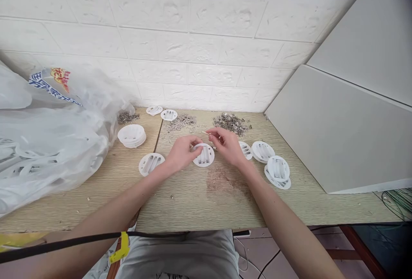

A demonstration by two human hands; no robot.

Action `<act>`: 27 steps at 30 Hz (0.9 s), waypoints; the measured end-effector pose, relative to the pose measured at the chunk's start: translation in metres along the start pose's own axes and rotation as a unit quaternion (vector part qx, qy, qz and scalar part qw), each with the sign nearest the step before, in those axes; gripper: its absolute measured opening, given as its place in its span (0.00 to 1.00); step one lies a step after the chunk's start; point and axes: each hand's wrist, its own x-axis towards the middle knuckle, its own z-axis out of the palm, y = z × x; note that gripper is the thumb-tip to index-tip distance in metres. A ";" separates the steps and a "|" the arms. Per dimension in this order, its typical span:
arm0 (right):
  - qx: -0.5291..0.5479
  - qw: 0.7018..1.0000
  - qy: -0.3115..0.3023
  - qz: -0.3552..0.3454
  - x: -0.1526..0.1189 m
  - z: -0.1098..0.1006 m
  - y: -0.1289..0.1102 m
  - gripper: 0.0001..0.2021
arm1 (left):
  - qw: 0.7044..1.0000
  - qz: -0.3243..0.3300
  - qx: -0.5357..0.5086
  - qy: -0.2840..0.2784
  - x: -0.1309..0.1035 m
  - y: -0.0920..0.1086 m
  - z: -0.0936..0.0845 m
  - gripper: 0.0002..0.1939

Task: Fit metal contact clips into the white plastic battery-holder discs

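A white round disc [206, 157] with slots and small metal parts lies on the table in front of me. My left hand [186, 152] grips its upper left edge between thumb and fingers. Just above and right of the disc, my right hand [224, 142] pinches a thin, pale stick-like piece [205, 132]. Behind the hands are a heap of small silvery metal parts [182, 122] and a darker heap of metal parts [230, 123]. Another slotted disc [152, 164] sits beside my left forearm.
White discs [278, 168] overlap at the right, near a grey panel [341, 128]. At the left stand a disc stack [131, 136] and a large plastic bag [64, 133]. A black cable [77, 240] with yellow tape crosses the lower left. A white brick-patterned wall [206, 47] rises behind the table.
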 end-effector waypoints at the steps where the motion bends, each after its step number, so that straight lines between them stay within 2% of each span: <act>1: 0.001 1.000 0.003 -0.009 0.000 0.000 -0.001 0.09 | 0.999 -0.019 -0.034 -0.004 0.000 0.000 0.000 0.08; 4: 0.000 1.000 0.014 -0.022 -0.001 -0.001 -0.003 0.11 | 0.990 -0.064 -0.125 -0.002 0.002 -0.001 -0.001 0.09; 8: -0.018 1.000 0.013 -0.019 -0.002 -0.005 -0.005 0.12 | 0.973 -0.086 -0.213 0.024 0.004 0.000 -0.004 0.10; 15: -0.041 0.998 -0.042 -0.001 -0.002 -0.002 -0.006 0.11 | 0.942 -0.122 -0.312 0.021 0.007 0.001 -0.007 0.14; 19: -0.019 0.998 -0.053 0.022 -0.001 -0.001 -0.006 0.12 | 0.923 -0.125 -0.363 -0.009 0.006 0.005 -0.010 0.15; 24: 0.080 0.994 -0.014 0.076 0.001 -0.002 -0.004 0.14 | 0.869 -0.100 -0.472 -0.111 0.007 0.005 -0.014 0.16; 27: 0.128 0.987 -0.008 0.093 0.001 -0.002 -0.002 0.16 | 0.868 -0.085 -0.473 -0.123 0.008 0.002 -0.014 0.16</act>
